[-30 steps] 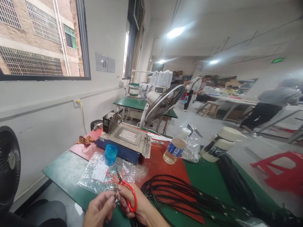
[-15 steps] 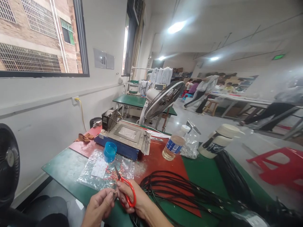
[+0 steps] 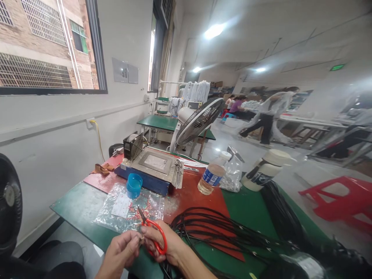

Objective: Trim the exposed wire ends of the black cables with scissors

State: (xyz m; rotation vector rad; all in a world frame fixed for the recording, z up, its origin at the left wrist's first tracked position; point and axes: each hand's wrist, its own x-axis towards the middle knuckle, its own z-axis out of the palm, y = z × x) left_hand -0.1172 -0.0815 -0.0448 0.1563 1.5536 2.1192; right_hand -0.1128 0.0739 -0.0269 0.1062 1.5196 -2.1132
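Note:
In my right hand (image 3: 158, 242) are red-handled scissors (image 3: 161, 236), their dark blades pointing up and away from me. The thumb and fingers of that hand also meet my left hand (image 3: 125, 248), which is closed in a pinch. A small end, perhaps of a cable, shows between the fingertips; most of it is hidden. Black cables (image 3: 203, 228) lie in loops to the right of my hands, and some pass beneath my right wrist. Just beyond the blades, small red and pale scraps (image 3: 145, 207) are scattered over a clear plastic bag (image 3: 106, 211).
A blue cup (image 3: 134, 186) stands on the bag, before a blue-sided machine (image 3: 142, 178) with a metal top. Farther right are a bottle of liquid (image 3: 211, 176) and a white jug (image 3: 261, 170). A fan (image 3: 200, 120) stands behind; a person (image 3: 271, 112) walks in the background.
My hands stay together with the scissors held almost as before. The whole view has shifted slightly. In the background, the walking person appears farther right.

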